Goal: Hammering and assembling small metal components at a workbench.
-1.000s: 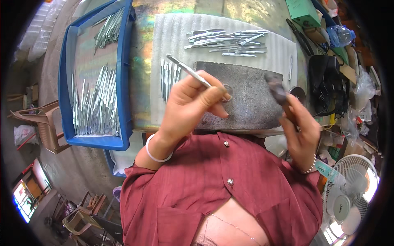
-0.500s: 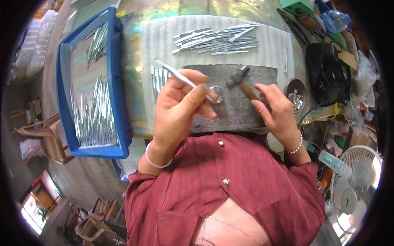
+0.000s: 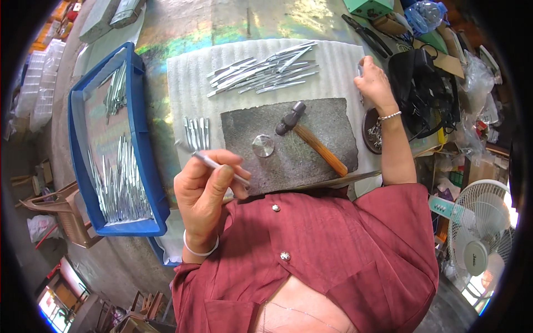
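Observation:
My left hand [image 3: 204, 194] is closed round a slim silver metal rod [image 3: 201, 158], held at a slant left of a dark stone slab [image 3: 239, 130]. Reaching to the right edge of a white foam sheet [image 3: 183, 83], my right hand [image 3: 376, 84] has its fingers pinched on a thin metal rod [image 3: 360, 70], mostly hidden by them. On the slab lie a hammer [image 3: 321, 149] with a wooden handle and a clear round disc [image 3: 263, 145]. Silver metal strips [image 3: 264, 72] are heaped on the foam, and a short row of strips [image 3: 196, 133] lies left of the slab.
A blue tray [image 3: 137, 111] with many silver strips stands at the left. A dark bowl [image 3: 367, 119] of small shiny pieces sits right of the slab. Beyond it are a black bag [image 3: 413, 72], a plastic bottle [image 3: 425, 16] and a white fan [image 3: 480, 222].
My right hand has left the hammer's handle and reached up to the foam's right edge, fingers closing at the thin rod there. My left hand has drawn back from the slab with its rod.

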Available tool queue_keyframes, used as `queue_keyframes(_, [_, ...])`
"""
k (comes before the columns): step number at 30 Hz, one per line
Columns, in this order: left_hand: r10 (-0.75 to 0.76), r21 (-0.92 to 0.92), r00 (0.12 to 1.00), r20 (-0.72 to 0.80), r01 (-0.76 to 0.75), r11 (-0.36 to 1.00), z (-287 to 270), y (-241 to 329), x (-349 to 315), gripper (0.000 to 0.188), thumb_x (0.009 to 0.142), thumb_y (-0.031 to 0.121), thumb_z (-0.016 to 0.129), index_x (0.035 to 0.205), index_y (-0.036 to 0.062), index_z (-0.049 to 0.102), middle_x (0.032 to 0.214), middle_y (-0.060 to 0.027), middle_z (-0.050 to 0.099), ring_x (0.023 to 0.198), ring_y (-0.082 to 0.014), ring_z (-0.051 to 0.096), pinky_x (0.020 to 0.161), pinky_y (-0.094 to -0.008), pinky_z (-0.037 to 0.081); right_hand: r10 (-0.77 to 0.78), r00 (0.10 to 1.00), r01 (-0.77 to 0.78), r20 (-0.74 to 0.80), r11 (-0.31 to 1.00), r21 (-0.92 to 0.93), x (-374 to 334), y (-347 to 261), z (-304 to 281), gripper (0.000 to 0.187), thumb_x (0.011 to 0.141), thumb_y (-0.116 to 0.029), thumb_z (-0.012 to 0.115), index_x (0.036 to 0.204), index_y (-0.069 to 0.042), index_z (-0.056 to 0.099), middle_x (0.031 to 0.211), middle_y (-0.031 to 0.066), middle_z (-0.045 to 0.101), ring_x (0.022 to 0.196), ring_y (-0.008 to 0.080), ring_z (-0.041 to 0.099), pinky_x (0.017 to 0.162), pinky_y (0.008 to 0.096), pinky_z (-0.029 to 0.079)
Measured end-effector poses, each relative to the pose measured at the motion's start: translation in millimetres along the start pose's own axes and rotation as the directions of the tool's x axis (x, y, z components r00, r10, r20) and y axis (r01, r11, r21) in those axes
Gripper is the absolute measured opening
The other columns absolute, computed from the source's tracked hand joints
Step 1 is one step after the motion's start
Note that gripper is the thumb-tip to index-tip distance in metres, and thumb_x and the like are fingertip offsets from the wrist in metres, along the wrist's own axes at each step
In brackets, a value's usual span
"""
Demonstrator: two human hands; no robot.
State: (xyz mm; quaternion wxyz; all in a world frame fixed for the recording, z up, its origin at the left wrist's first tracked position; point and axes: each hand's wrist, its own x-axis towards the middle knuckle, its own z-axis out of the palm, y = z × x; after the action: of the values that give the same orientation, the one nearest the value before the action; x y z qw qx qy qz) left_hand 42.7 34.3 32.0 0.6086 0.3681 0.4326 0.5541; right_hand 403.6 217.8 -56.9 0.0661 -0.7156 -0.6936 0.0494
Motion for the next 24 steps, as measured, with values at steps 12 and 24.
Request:
queue_keyframes(12, [-0.04,0.038,0.991,0.13,0.035,0.999,4,-3,3,0.024,0.094,0.009,0.052,0.111,-0.0068,0.055,0.074,-0.0069,0.063,0.065,-0.0081,0.059,0.06,-0.0189,0.046,-0.04,0.997,0.022,0.065,0.963,0.268,0,11,-5,0.027,0.069,-0.011,0.06,0.091,0.004,0.058,0.082,0.0187,0.064,0.078,0.0298,0.063,0.072,0.0353,0.049])
queue_keyframes(24, [-0.043,0.048,0.987,0.153,0.036,0.998,9,-10,4,0.033,0.094,0.002,0.049,0.126,-0.0037,0.046,0.096,-0.0111,0.063,0.082,-0.0137,0.063,0.075,-0.0239,0.052,-0.084,0.989,-0.035,0.118,0.654,0.755,-35,-33,-70,0.01,0.079,-0.006,0.062,0.085,0.0,0.056,0.073,0.0045,0.06,0.061,0.0067,0.053,0.053,0.0205,0.041])
